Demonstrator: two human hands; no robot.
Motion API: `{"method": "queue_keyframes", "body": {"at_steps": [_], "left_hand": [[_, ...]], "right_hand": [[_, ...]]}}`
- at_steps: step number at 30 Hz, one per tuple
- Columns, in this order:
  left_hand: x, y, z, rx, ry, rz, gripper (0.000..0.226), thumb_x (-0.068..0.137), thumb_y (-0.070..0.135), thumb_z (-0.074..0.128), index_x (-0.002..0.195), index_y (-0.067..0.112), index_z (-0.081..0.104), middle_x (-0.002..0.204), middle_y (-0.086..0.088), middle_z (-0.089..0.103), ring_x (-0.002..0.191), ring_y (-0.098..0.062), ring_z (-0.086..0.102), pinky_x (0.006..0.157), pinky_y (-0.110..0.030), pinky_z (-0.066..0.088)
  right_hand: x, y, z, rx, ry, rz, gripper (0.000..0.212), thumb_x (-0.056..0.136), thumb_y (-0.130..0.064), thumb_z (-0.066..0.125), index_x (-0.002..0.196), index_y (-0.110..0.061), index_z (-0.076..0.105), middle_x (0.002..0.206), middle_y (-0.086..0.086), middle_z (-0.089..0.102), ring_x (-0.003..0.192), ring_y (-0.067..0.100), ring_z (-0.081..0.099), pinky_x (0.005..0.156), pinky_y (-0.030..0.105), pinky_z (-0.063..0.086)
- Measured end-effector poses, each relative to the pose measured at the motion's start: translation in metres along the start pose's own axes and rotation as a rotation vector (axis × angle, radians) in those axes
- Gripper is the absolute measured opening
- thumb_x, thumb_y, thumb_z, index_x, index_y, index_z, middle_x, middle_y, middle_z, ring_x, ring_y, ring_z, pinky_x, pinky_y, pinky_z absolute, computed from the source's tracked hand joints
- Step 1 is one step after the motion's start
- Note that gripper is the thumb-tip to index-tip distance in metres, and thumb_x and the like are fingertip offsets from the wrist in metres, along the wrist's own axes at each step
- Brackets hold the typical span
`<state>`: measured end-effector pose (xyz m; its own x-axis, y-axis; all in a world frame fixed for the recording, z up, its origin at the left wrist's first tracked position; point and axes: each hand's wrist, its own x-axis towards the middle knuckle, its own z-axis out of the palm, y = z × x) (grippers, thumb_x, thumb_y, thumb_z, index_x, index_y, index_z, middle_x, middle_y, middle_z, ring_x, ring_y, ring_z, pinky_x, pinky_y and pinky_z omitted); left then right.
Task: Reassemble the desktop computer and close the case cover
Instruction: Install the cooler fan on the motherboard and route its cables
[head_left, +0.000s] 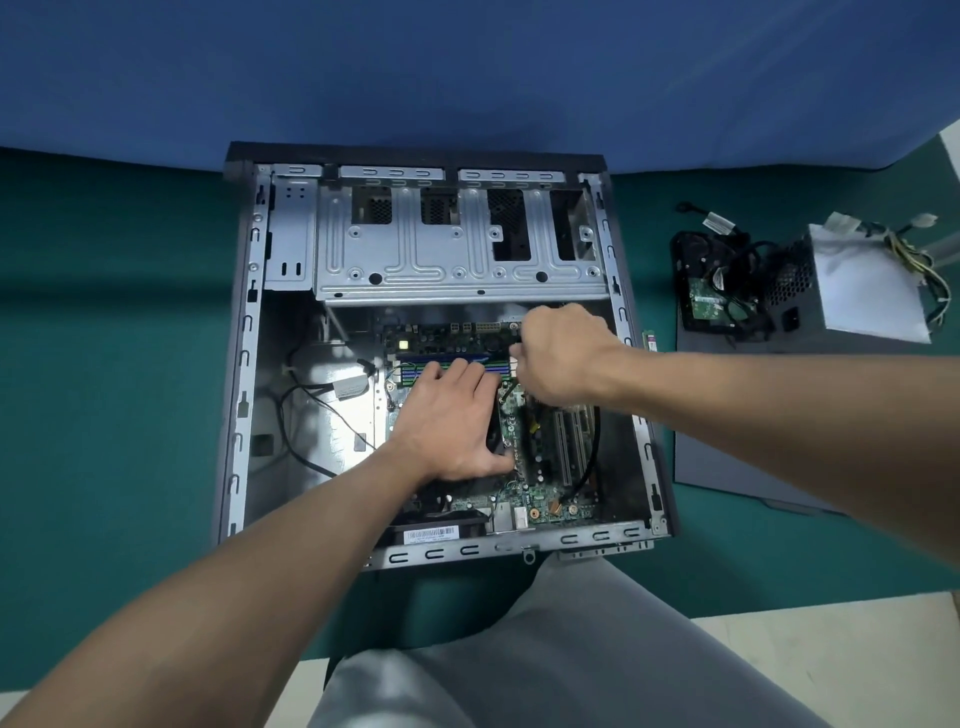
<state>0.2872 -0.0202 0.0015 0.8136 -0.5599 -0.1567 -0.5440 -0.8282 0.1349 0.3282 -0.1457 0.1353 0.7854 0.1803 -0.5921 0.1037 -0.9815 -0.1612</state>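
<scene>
- Two hands are at work inside the open computer case, which lies flat at the centre of the desk with its side off.
- Your left hand lies flat, fingers straight, on the motherboard, its fingertips at the memory slots.
- Your right hand is curled tight at the board's 1 o'clock corner, just under the drive cage. I cannot tell what it grips, if anything.
- Judgement: the step in hand is seating or fastening the motherboard, one hand steadying and the other working at that corner. The task is in its early part.
- The power supply and the hard drive, with a tangle of black cables, stand outside at 2 o'clock of the case, well apart from it.
- The dark grey case cover lies flat at 3 o'clock, just beside the case, with those parts resting on its far end.
- The next move calls for you to confirm that the board sits square before you lift the steadying hand. Loose leads on the case floor at 9 o'clock should stay out from under it.
- Surface: a green cloth covers the desk.
- Room: a blue screen stands at 12 o'clock, and pale floor shows at 5 o'clock.
</scene>
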Motion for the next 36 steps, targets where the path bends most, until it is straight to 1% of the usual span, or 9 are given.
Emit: {"method": "queue_keyframes", "body": {"at_steps": [4, 9, 14, 18, 23, 26, 29, 33, 36], "left_hand": [[0.0, 0.0, 0.001, 0.007, -0.019, -0.004, 0.087, 0.064, 0.076, 0.035, 0.113, 0.007, 0.055, 0.106, -0.009, 0.058, 0.097, -0.025, 0.05, 0.086, -0.043, 0.038], [0.002, 0.0, 0.002, 0.018, -0.058, -0.015, 0.091, 0.063, 0.079, 0.032, 0.116, 0.009, 0.054, 0.107, -0.007, 0.056, 0.1, -0.024, 0.048, 0.09, -0.044, 0.036], [0.002, -0.001, 0.003, 0.028, -0.043, -0.007, 0.09, 0.065, 0.078, 0.034, 0.117, 0.007, 0.052, 0.11, -0.009, 0.056, 0.101, -0.026, 0.048, 0.089, -0.044, 0.036], [0.002, -0.001, 0.004, 0.035, -0.061, -0.014, 0.094, 0.064, 0.08, 0.032, 0.123, 0.009, 0.049, 0.117, -0.008, 0.055, 0.107, -0.025, 0.047, 0.094, -0.044, 0.035], [0.002, -0.001, 0.002, 0.041, -0.067, -0.027, 0.101, 0.06, 0.08, 0.024, 0.128, 0.009, 0.049, 0.122, -0.008, 0.055, 0.113, -0.025, 0.046, 0.095, -0.044, 0.033], [0.003, -0.001, 0.002, 0.042, -0.091, -0.026, 0.107, 0.057, 0.084, 0.023, 0.132, 0.011, 0.048, 0.125, -0.007, 0.054, 0.117, -0.024, 0.045, 0.098, -0.045, 0.033], [0.003, -0.001, 0.003, 0.043, -0.092, -0.025, 0.104, 0.059, 0.083, 0.027, 0.13, 0.01, 0.047, 0.121, -0.008, 0.055, 0.113, -0.025, 0.046, 0.097, -0.046, 0.034], [0.002, 0.0, 0.003, 0.049, -0.044, -0.01, 0.092, 0.064, 0.08, 0.032, 0.119, 0.009, 0.049, 0.112, -0.008, 0.056, 0.103, -0.025, 0.048, 0.091, -0.044, 0.037], [0.001, -0.001, 0.003, 0.039, -0.024, -0.005, 0.091, 0.064, 0.08, 0.034, 0.121, 0.01, 0.049, 0.112, -0.007, 0.055, 0.104, -0.025, 0.049, 0.091, -0.043, 0.037]], "right_hand": [[-0.011, -0.009, -0.008, -0.368, -0.145, -0.161, 0.031, 0.094, -0.011, 0.05, 0.122, -0.003, 0.04, 0.091, 0.01, 0.053, 0.068, 0.023, 0.045, 0.059, 0.034, 0.036], [-0.017, 0.0, -0.018, -0.976, 0.062, -0.731, 0.029, 0.1, -0.016, 0.031, 0.105, -0.01, 0.059, 0.094, 0.007, 0.061, 0.064, 0.023, 0.04, 0.052, 0.034, 0.031], [-0.013, -0.006, -0.012, -0.562, -0.036, -0.391, 0.025, 0.087, -0.01, 0.047, 0.064, -0.012, 0.039, 0.062, 0.005, 0.039, 0.053, 0.021, 0.036, 0.056, 0.032, 0.035], [0.005, -0.02, -0.015, -0.178, -0.161, -0.009, 0.013, 0.092, -0.007, 0.044, 0.081, -0.007, 0.051, 0.071, 0.004, 0.045, 0.062, 0.019, 0.046, 0.058, 0.028, 0.041], [-0.014, -0.02, -0.019, -0.808, -0.152, -0.335, 0.03, 0.096, -0.009, 0.046, 0.126, -0.002, 0.045, 0.103, 0.01, 0.059, 0.071, 0.02, 0.051, 0.048, 0.028, 0.03], [-0.018, -0.012, -0.017, -1.06, 0.043, -0.708, 0.016, 0.099, -0.015, 0.039, 0.096, -0.012, 0.055, 0.098, 0.007, 0.063, 0.074, 0.026, 0.054, 0.054, 0.033, 0.035], [-0.016, -0.009, -0.011, -0.874, 0.033, -0.621, 0.017, 0.092, -0.017, 0.044, 0.076, -0.015, 0.04, 0.076, 0.005, 0.051, 0.067, 0.025, 0.047, 0.055, 0.032, 0.034], [0.001, -0.009, -0.012, -0.034, -0.069, 0.088, 0.023, 0.094, -0.018, 0.045, 0.074, -0.006, 0.043, 0.073, 0.004, 0.047, 0.066, 0.021, 0.051, 0.055, 0.028, 0.041], [0.003, -0.003, -0.023, -0.029, -0.222, 0.056, 0.025, 0.101, -0.021, 0.042, 0.083, -0.006, 0.046, 0.075, 0.004, 0.047, 0.062, 0.014, 0.047, 0.052, 0.025, 0.038]]}}
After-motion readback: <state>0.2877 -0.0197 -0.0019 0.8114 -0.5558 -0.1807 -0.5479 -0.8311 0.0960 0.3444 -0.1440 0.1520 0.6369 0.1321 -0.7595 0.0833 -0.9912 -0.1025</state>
